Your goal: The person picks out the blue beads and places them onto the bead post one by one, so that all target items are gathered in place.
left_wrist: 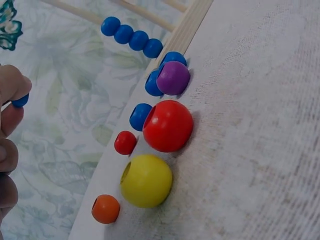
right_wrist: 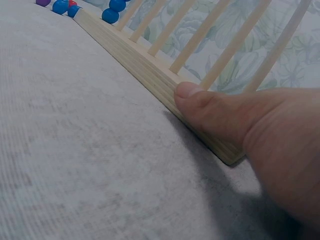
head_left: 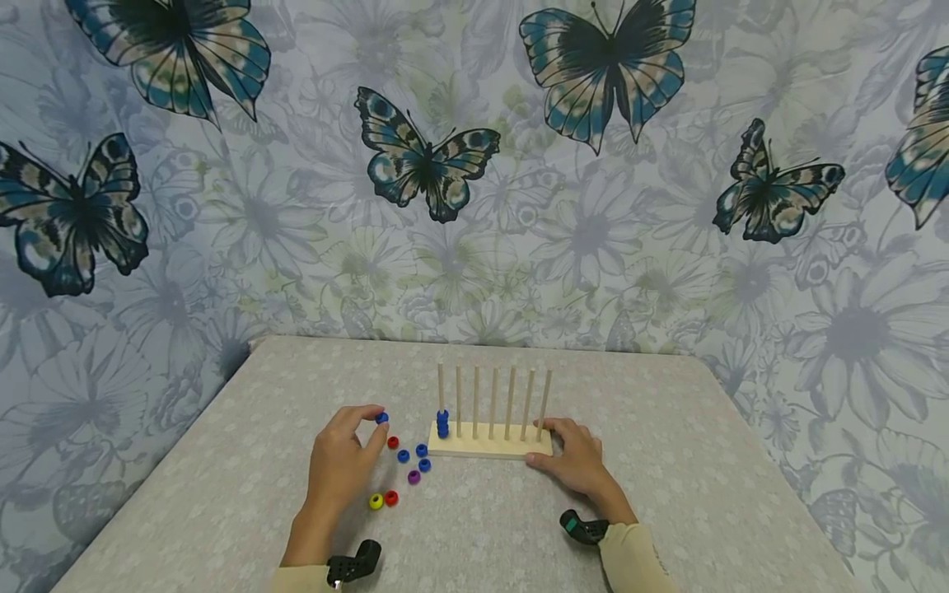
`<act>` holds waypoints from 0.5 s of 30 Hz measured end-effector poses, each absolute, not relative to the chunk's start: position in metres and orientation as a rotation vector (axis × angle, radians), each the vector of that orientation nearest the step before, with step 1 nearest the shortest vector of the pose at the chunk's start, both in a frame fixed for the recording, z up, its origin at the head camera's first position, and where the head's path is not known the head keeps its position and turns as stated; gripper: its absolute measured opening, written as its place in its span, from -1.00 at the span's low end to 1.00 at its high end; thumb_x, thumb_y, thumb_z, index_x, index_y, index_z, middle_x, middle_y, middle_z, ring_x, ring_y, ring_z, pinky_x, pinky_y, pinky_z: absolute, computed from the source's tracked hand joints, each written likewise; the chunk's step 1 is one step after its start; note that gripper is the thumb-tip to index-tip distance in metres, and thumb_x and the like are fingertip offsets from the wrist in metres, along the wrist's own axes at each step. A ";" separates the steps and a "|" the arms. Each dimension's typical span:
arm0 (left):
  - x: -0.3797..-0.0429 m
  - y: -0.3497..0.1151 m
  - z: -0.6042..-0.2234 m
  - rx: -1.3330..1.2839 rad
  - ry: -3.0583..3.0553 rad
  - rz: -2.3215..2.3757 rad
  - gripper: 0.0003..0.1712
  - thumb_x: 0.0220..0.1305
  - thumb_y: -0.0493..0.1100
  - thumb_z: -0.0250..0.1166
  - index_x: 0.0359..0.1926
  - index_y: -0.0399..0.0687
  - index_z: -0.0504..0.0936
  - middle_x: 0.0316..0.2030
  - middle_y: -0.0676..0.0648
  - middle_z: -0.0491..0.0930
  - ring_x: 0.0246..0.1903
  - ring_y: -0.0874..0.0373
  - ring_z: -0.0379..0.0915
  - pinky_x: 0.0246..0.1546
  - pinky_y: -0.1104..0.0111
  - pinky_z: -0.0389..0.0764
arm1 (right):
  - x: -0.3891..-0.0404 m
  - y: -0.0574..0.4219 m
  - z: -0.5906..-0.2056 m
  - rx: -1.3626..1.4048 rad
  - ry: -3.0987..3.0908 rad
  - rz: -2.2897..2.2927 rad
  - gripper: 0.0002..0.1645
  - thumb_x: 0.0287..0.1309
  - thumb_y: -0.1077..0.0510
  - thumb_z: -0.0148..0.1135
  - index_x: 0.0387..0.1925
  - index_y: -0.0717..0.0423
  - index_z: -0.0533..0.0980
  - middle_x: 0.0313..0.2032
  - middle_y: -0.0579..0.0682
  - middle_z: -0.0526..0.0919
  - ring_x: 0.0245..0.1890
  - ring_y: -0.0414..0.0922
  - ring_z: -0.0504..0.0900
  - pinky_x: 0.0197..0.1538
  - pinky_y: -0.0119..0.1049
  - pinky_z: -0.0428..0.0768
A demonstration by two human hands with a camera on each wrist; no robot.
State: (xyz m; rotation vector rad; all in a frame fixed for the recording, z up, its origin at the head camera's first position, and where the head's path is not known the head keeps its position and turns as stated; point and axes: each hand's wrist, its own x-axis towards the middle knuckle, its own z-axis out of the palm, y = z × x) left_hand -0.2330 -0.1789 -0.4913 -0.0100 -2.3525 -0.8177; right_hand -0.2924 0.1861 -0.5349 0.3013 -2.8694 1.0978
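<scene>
My left hand (head_left: pixel 343 455) pinches a blue bead (head_left: pixel 381 417) between thumb and index finger, held to the left of a wooden peg rack (head_left: pixel 474 450). Several blue beads (left_wrist: pixel 131 38) are stacked on the rack's leftmost peg; its other pegs are bare. At the rack's right end my right hand (head_left: pixel 577 458) grips the base, its thumb (right_wrist: pixel 205 102) along the front edge and its fingers partly hidden behind. Loose on the table near the left hand lie blue beads (head_left: pixel 404 455), red beads (head_left: pixel 391 497), a purple bead (head_left: pixel 413 477) and a yellow bead (head_left: pixel 376 501).
An orange bead (left_wrist: pixel 105 209) shows beside the yellow one in the left wrist view. A pale patterned cloth covers the table (head_left: pixel 652 428), whose far edge meets a wall (head_left: pixel 460 272) with butterfly prints. Each wrist wears a black device (head_left: pixel 356 562).
</scene>
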 end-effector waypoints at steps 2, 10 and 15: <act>-0.233 -0.179 -0.491 -0.009 -2.331 -0.826 -0.74 0.22 -0.09 0.45 -0.05 0.09 0.71 -0.11 0.07 0.67 -0.60 0.27 0.24 -0.59 0.48 0.35 | -0.292 0.186 -0.535 0.301 -2.867 1.102 -0.25 -0.03 -0.32 0.49 0.21 -0.23 0.52 0.24 -0.06 0.53 0.19 0.01 0.40 0.12 0.06 0.22; -0.234 -0.177 -0.488 -0.082 -2.232 -0.821 -0.71 0.21 -0.12 0.46 -0.04 0.05 0.72 -0.11 0.06 0.68 -0.63 0.33 0.21 -0.63 0.49 0.33 | -0.293 0.187 -0.535 0.301 -2.859 1.113 -0.25 -0.03 -0.32 0.49 0.20 -0.25 0.52 0.23 -0.07 0.54 0.19 0.01 0.40 0.15 0.08 0.21; -0.237 -0.176 -0.485 -0.159 -2.123 -0.822 -0.71 0.19 -0.18 0.46 -0.04 -0.01 0.72 -0.13 0.02 0.68 -0.66 0.38 0.17 -0.66 0.56 0.28 | -0.294 0.187 -0.535 0.311 -2.862 1.115 -0.25 -0.02 -0.33 0.48 0.21 -0.26 0.51 0.22 -0.08 0.54 0.19 0.00 0.41 0.16 0.08 0.21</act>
